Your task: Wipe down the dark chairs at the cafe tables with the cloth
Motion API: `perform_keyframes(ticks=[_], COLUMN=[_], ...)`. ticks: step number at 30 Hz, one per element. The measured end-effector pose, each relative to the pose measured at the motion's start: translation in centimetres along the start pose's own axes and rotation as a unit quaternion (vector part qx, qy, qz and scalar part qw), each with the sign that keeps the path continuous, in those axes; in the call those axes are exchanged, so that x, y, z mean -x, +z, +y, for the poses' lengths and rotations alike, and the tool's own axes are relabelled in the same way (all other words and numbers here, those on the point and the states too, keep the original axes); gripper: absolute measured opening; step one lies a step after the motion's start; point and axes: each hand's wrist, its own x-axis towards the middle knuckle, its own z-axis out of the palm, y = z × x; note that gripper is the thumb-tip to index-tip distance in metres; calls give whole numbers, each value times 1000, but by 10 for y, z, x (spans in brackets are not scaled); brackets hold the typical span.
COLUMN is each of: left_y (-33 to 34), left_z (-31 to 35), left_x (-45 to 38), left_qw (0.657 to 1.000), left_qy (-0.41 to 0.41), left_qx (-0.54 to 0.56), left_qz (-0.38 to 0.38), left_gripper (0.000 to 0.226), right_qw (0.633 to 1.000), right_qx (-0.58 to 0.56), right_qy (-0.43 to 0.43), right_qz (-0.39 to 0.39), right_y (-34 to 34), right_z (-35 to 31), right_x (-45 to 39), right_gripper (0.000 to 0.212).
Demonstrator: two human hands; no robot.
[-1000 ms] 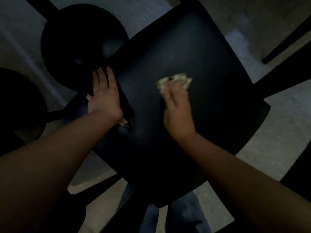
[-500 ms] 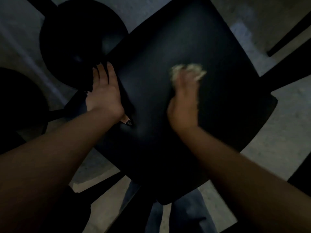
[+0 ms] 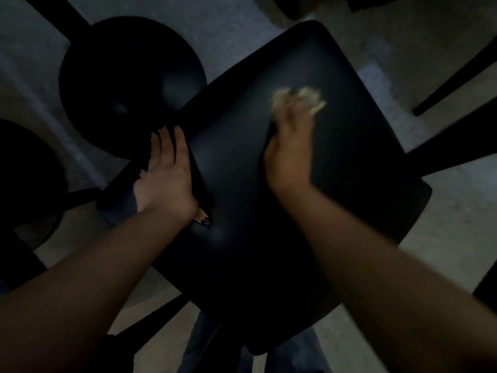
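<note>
Looking down in dim light, going left to right. At 9 o'clock a dark round shape (image 3: 24,181) sits at the frame edge, too dark to say if it's a stool or a table base. At 10–11 o'clock a round black seat (image 3: 129,84) stands on the grey concrete floor (image 3: 236,28), just beside the chair's upper-left edge.

Left hand (image 3: 164,179) lies on the left edge of the dark chair (image 3: 269,211), at about 9 o'clock of the seat. Fingers are straight and together, pointing to 12 o'clock; the thumb with a dark painted nail sits on the seat surface. Whether the fingers wrap the edge, I can't tell; it reads as a flat bracing hand.

The chair seat fills the centre of the frame, rotated so a corner points to 12–1 o'clock. Dark legs stick out below it at 7 o'clock and at 3 o'clock.

Right hand (image 3: 291,154) is on the seat at roughly 1 o'clock from the centre, motion-blurred. Fingers curl over a pale crumpled cloth (image 3: 301,99), which pokes out past the fingertips and touches the seat surface. The hands are well apart.

Blue trouser legs (image 3: 199,348) show under the chair's near corner at 6 o'clock. Another dark chair leg (image 3: 457,76) crosses the floor at 2 o'clock.
</note>
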Motion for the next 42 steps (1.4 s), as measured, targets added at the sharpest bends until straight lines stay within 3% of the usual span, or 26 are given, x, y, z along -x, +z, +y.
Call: perform_keyframes(ticks=[2,5,7,11,12,14,17,20,23,25,30,34,42], left_y=[-1,-3,-2,0,1,0,-1,-5,-14,-24,-56,-80,-104], left_z=[1,5,5,4,3,2,1,1,1,1,15,54,177], left_x=[0,0,0,-1,-1,-1,-1,0,2,3,15,44,141], left_qw=[1000,1000,1000,1000,1000,1000,1000,1000,998,996,991,980,912], left_qy=[0,-6,-10,-6,-4,0,3,8,10,13,14,23,17], left_qx=[0,5,7,5,6,9,0,-13,-29,-25,99,193,404], left_qz=[-6,-17,-15,-7,-6,-7,-14,-23,-51,-81,-86,-44,64], left_gripper=[159,159,162,165,165,165,163,161,164,162,108,79,47], right_qw=[990,965,976,999,999,999,985,975,961,958,977,979,984], right_qx=[-16,-46,-52,-4,4,14,-6,-41,-67,-98,-138,-111,-102], right_qy=[-126,-205,-176,20,31,-42,-142,-136,-116,-99,-14,56,28], right_qz=[-64,-154,-117,-27,-19,-26,-98,-168,-243,-250,-163,-163,-140], right_y=[8,-11,-23,-30,-23,-1,20,15,-9,-36,-127,-194,-330], right_z=[-25,-20,-8,12,7,-13,-49,-59,-63,-63,-44,-18,15], right_x=[53,57,16,-77,-80,-52,35,70,51,36,6,3,9], right_gripper=[47,47,46,53,53,51,50,49,51,50,48,50,42])
